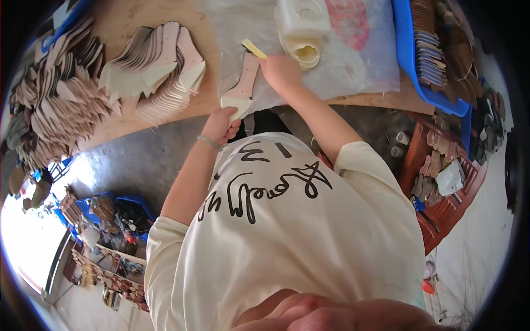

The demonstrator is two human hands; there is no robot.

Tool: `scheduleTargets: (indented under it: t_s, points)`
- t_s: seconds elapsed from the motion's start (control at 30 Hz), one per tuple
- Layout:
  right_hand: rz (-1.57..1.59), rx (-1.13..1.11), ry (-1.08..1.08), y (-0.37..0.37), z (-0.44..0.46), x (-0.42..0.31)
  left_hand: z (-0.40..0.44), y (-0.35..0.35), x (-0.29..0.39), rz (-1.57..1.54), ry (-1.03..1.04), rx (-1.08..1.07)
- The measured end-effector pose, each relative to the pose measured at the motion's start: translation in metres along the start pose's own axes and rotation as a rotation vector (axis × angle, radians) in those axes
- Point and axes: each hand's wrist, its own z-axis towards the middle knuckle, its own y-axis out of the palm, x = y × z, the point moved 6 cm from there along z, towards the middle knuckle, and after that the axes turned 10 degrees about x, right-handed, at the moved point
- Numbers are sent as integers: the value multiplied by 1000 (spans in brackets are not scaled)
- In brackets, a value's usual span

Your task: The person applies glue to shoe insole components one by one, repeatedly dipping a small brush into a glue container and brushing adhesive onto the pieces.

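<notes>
My left hand (222, 126) is closed on the pale, wide end of a shoe insole (243, 81). The insole's narrow pinkish end reaches away from me over a plastic sheet (265, 88). In my right hand (282, 74) is a short yellow brush (254, 48), its dark end touching or just over the insole's far tip. Just beyond that hand, a white plastic bottle (302, 25) lies with its round yellowish mouth facing me. On the left of the table sit fanned stacks of similar insoles (160, 60).
More insoles in a large pile (66, 94) cover the table's left end. A blue tray (406, 49) packed with brown pieces stands on the right. Below it, a red-brown rack (433, 215) holds more pieces. Blue crates (110, 212) stand at lower left.
</notes>
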Motion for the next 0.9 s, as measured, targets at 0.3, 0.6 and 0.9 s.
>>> scheduleTargets:
  t_s: [0.3,0.6,0.9]
  points:
    - [649,159,309,-147,-19,42,-157,-51,59,-46,280,-116]
    - [428,227,368,-174,-46,-6,-256,-352,232,952,1122,1198]
    - [379,343,311,-180,-37,-72,-195,-367,355,1401,645,1598]
